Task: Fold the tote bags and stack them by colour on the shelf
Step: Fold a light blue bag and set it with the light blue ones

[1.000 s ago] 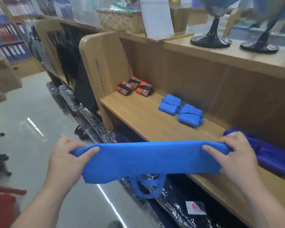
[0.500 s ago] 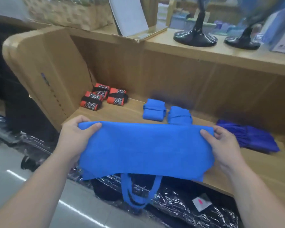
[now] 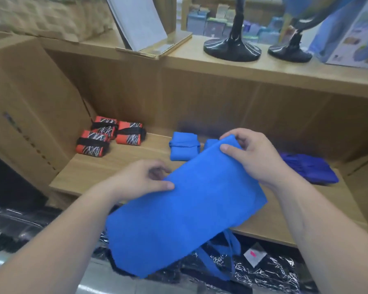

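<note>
A blue tote bag (image 3: 185,217), partly folded into a long panel, hangs tilted over the front edge of the wooden shelf (image 3: 123,164). My left hand (image 3: 140,179) pinches its left edge near the top. My right hand (image 3: 253,153) grips the raised far corner. The bag's handles (image 3: 221,257) dangle below. On the shelf lie a folded blue bag (image 3: 183,146), a second blue one (image 3: 209,143) mostly hidden behind the held bag, three folded red-and-black bags (image 3: 108,136) at the left, and a purple bag (image 3: 310,170) at the right.
The shelf's upright side panel (image 3: 26,107) stands at the left. On the top board (image 3: 263,66) sit two black stands (image 3: 232,47), a white card holder (image 3: 140,24) and a woven basket (image 3: 40,15). Plastic-wrapped dark goods (image 3: 263,272) lie below the shelf.
The bag was held stretched level between both hands; now my right hand has lifted its end up and inward and my left hand has moved right, so the bag slants. The view moved closer.
</note>
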